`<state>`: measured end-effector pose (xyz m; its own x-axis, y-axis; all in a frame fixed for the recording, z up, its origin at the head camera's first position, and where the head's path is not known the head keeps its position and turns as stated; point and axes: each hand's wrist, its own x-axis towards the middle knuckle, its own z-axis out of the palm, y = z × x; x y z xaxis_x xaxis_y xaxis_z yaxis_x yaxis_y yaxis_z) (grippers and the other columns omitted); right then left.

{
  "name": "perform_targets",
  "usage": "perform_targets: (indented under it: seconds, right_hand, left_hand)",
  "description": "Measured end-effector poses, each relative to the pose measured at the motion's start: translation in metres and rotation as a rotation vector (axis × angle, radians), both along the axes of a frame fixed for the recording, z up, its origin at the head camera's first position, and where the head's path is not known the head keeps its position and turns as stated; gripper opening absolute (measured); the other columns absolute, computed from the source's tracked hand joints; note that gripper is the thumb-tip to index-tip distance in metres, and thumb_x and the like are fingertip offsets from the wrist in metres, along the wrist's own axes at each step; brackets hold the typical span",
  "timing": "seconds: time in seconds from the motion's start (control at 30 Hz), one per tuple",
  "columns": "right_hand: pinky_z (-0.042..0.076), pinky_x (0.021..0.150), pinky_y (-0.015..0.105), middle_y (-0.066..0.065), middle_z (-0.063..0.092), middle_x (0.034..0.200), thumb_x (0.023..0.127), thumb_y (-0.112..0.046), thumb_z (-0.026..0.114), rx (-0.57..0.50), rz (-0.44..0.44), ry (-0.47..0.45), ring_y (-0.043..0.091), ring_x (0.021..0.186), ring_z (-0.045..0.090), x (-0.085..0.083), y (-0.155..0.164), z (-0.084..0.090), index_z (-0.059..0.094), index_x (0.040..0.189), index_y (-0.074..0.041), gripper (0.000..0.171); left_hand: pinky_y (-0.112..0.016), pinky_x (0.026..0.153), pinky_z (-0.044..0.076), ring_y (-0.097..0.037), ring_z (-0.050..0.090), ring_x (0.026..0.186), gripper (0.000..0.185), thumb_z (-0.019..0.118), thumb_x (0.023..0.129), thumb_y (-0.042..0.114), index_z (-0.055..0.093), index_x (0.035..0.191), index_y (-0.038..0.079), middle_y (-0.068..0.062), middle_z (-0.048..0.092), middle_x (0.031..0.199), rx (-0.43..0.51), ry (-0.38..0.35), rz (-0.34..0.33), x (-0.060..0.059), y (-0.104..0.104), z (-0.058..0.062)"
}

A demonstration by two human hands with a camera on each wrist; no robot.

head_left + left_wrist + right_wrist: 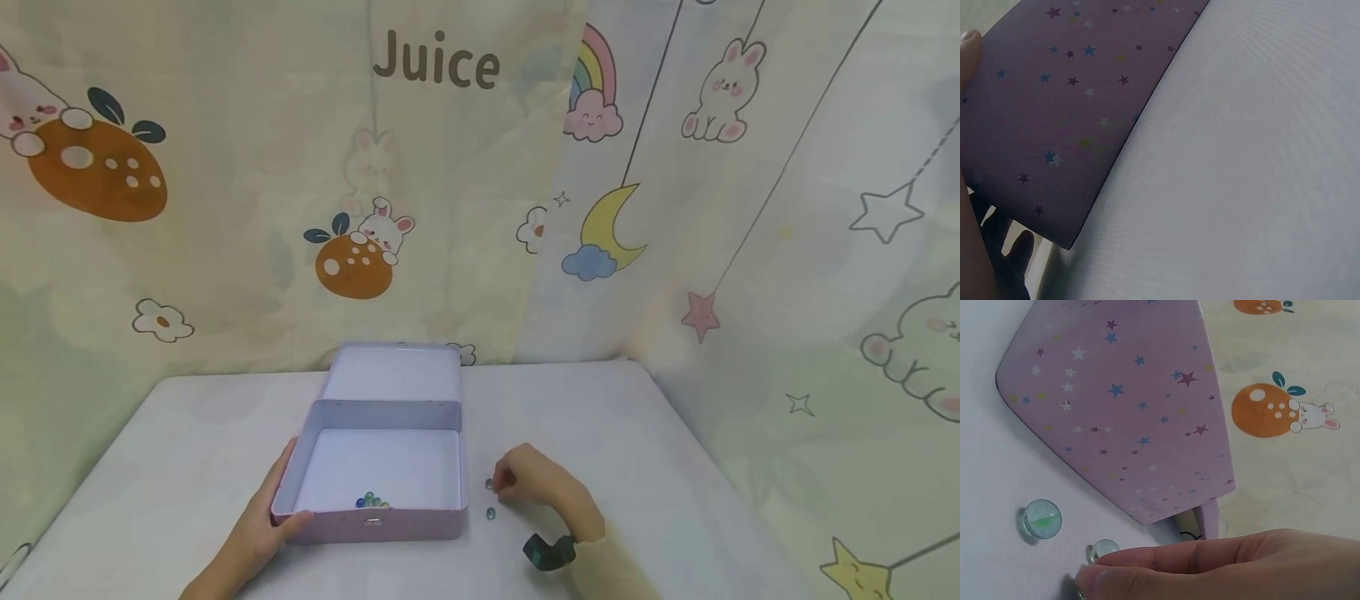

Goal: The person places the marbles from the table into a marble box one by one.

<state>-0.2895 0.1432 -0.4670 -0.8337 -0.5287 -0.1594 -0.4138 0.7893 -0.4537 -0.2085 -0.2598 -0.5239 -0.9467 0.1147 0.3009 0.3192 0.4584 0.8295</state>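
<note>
Pinching at a glass marble [1103, 550] on the white worktop [637, 450], right hand [536, 482] has fingers curled, fingertips [1094, 578] on or just over it; whether it's actually gripped yet, cannot tell. Second marble [1041, 518] lies loose just beside, at about 7 o'clock from the hand in head view, apart from the tin. Left hand [258, 529] grips the near-left corner of the open purple star tin [378, 525], thumb over the front rim, steadying it. Tin sits at 9 o'clock from the right hand, lid tipped back toward 12. A few marbles [371, 501] already rest inside by the front wall, near the latch. Cartoon curtain [225, 208] hangs behind.

Judgement: to do this pick well, close thumb and forefinger on opposite sides of the marble, low down, since round glass will likely squirt out under a top-only press. Avoid nudging the neighbour, which could roll. Left hand should hold the tin firm.
</note>
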Motion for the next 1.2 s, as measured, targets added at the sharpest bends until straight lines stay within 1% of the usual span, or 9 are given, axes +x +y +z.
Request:
perform_targets:
  seconds: [0.07,0.2,0.3,0.4,0.5,0.63,0.87,1.03,1.2]
  right_hand:
    - [0.047,0.066,0.019,-0.012,0.063,0.074,0.076,-0.01,0.076,0.014,-0.005,0.0,0.002,0.067,0.053,0.0,-0.001,0.001,0.071,0.079,-0.018,0.01]
    - [0.048,0.066,0.019,-0.013,0.064,0.075,0.076,-0.011,0.076,0.02,0.005,0.008,0.001,0.068,0.053,0.0,-0.001,0.001,0.071,0.079,-0.019,0.01]
    - [0.048,0.067,0.018,-0.014,0.064,0.075,0.076,-0.011,0.076,0.011,0.025,0.027,0.0,0.068,0.053,0.0,0.003,0.0,0.071,0.079,-0.019,0.01]
    - [0.048,0.067,0.018,-0.014,0.064,0.075,0.076,-0.012,0.076,0.0,0.056,0.069,-0.001,0.068,0.053,-0.001,0.007,0.001,0.072,0.079,-0.018,0.008]
    - [0.049,0.068,0.018,-0.012,0.066,0.077,0.078,-0.01,0.075,-0.029,0.073,0.108,-0.001,0.07,0.054,-0.003,0.006,0.006,0.073,0.081,-0.016,0.007]
    - [0.051,0.07,0.016,-0.009,0.068,0.083,0.081,-0.008,0.071,-0.082,0.063,0.106,-0.001,0.075,0.058,-0.005,0.001,0.015,0.073,0.086,-0.014,0.008]
    - [0.051,0.07,0.016,-0.006,0.069,0.085,0.082,-0.009,0.071,-0.169,0.093,0.095,0.0,0.076,0.061,-0.006,-0.003,0.032,0.073,0.089,-0.01,0.007]
    - [0.052,0.071,0.015,-0.007,0.069,0.086,0.083,-0.009,0.07,-0.209,0.141,0.112,0.001,0.079,0.063,-0.009,-0.005,0.045,0.072,0.088,-0.013,0.007]
    - [0.052,0.071,0.016,-0.006,0.069,0.088,0.084,-0.01,0.069,-0.248,0.168,0.128,0.003,0.082,0.064,-0.015,-0.015,0.065,0.072,0.089,-0.014,0.008]
  left_hand:
    - [-0.06,0.108,0.014,0.003,0.007,0.142,0.093,0.062,0.083,0.02,0.002,0.153,0.033,-0.009,0.005,0.161,0.003,-0.011,0.002,0.0,0.0,0.002]
    - [-0.059,0.109,0.013,0.007,0.006,0.14,0.092,0.061,0.084,0.02,0.001,0.153,0.033,-0.009,0.004,0.161,0.002,-0.027,0.008,0.002,0.001,0.003]
    - [-0.036,0.112,0.013,0.016,0.007,0.135,0.091,0.061,0.085,0.018,0.002,0.153,0.033,-0.007,0.005,0.161,-0.005,-0.02,0.002,0.002,0.003,-0.001]
    - [-0.018,0.107,0.014,0.02,0.009,0.132,0.092,0.061,0.084,0.017,0.003,0.153,0.031,-0.007,0.006,0.161,-0.015,-0.003,-0.002,0.001,0.005,-0.003]
    - [-0.018,0.107,0.013,0.02,0.009,0.132,0.092,0.061,0.084,0.018,0.002,0.153,0.03,-0.005,0.007,0.161,-0.018,-0.002,-0.001,0.001,0.004,-0.003]
    - [-0.02,0.109,0.01,0.018,0.008,0.134,0.092,0.061,0.084,0.017,0.002,0.153,0.031,-0.005,0.006,0.161,-0.013,0.004,-0.005,0.001,0.001,-0.002]
    - [-0.01,0.104,0.009,0.022,0.007,0.131,0.09,0.061,0.086,0.019,0.002,0.154,0.028,-0.005,0.006,0.161,-0.027,0.026,-0.013,-0.001,0.001,0.0]
    - [-0.01,0.104,0.008,0.022,0.006,0.131,0.091,0.061,0.086,0.02,0.001,0.154,0.029,-0.004,0.006,0.162,-0.041,0.02,-0.004,-0.002,0.001,-0.002]
    - [-0.001,0.098,0.009,0.022,0.007,0.131,0.091,0.061,0.086,0.02,0.001,0.153,0.03,-0.002,0.006,0.162,-0.041,0.027,-0.002,-0.002,0.0,-0.003]
